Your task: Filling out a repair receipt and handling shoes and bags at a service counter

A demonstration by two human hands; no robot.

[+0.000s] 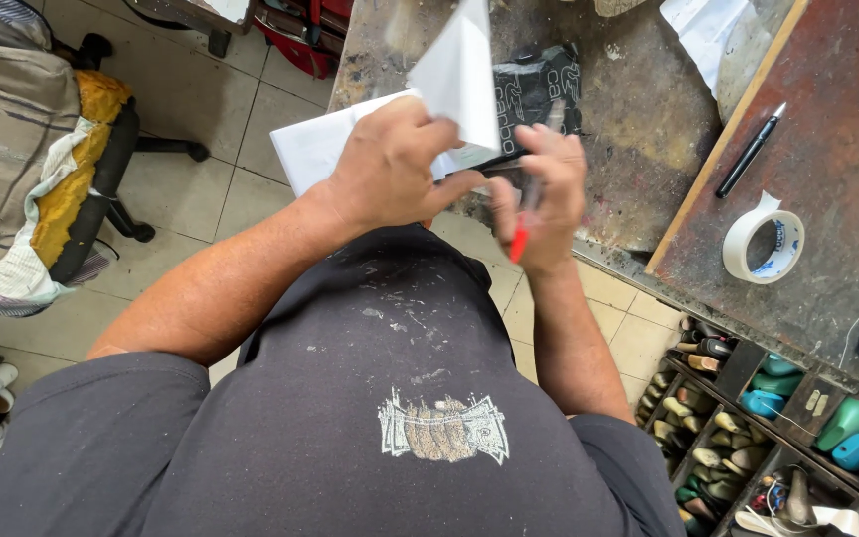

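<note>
My left hand (390, 164) grips a white sheet of paper (459, 75) that stands folded upward over the edge of a stained workbench (638, 109). More white paper (315, 144) lies flat under it at the bench corner. My right hand (541, 194) holds a pen with a red end (521, 239) against the lower edge of the paper. The pen is blurred. A black packet (539, 85) lies on the bench just behind both hands.
A brown board (837, 149) on the bench carries a black pen (750, 151) and a roll of white tape (765, 239). Below the bench, wooden compartments (738, 438) hold several shoe lasts. An office chair (82, 169) draped with cloth stands at left on the tiled floor.
</note>
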